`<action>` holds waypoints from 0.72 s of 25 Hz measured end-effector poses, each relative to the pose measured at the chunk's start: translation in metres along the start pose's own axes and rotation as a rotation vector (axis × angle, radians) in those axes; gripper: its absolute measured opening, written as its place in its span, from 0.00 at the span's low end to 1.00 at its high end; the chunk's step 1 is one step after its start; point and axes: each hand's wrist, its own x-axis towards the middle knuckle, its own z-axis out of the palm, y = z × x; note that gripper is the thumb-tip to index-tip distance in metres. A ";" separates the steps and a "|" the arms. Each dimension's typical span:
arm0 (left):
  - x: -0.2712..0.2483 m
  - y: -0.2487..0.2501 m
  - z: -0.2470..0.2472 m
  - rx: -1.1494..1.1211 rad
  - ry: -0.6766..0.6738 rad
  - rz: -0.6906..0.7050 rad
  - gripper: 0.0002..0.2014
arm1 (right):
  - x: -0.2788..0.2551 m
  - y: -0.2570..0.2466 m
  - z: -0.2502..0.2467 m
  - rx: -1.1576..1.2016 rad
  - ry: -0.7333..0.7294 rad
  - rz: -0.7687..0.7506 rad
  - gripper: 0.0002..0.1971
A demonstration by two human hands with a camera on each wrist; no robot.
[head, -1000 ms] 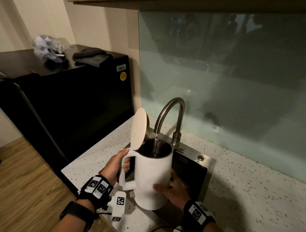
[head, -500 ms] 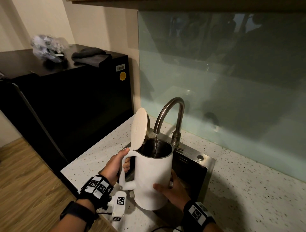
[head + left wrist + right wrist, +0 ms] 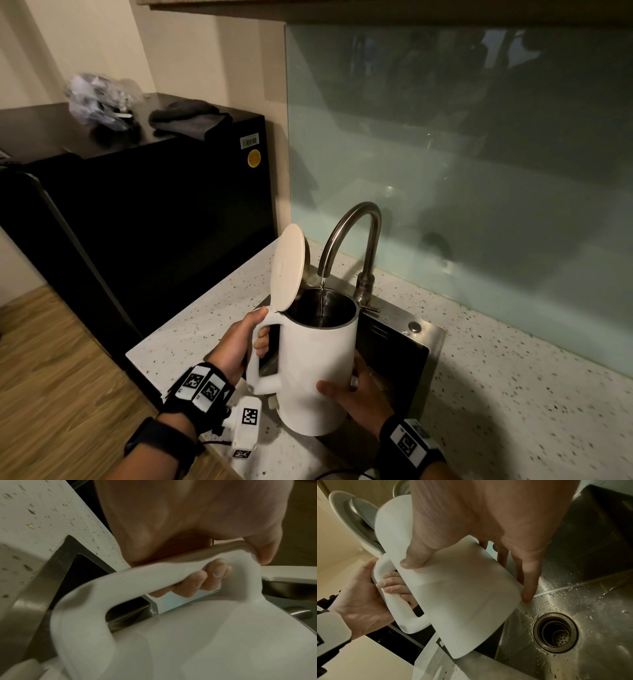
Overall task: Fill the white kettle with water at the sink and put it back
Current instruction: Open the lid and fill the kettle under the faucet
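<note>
The white kettle is held upright over the steel sink, its lid hinged open. A thin stream of water runs from the curved faucet into its mouth. My left hand grips the kettle's handle, with its fingers curled through the loop. My right hand clasps the lower body of the kettle, thumb on the near side and fingers round the far side. The water level inside is hidden.
The speckled counter surrounds the sink, and a glass backsplash stands behind. A black fridge stands to the left with a bag and a dark cloth on top. The sink drain lies below the kettle. A small white device hangs at my left wrist.
</note>
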 end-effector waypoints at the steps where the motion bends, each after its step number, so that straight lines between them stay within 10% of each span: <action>1: 0.000 0.000 0.000 0.000 0.002 0.000 0.23 | 0.000 0.000 0.000 0.000 0.002 0.001 0.65; 18: -0.002 0.000 -0.002 0.005 0.020 0.013 0.24 | -0.003 -0.007 0.002 -0.019 0.002 0.007 0.67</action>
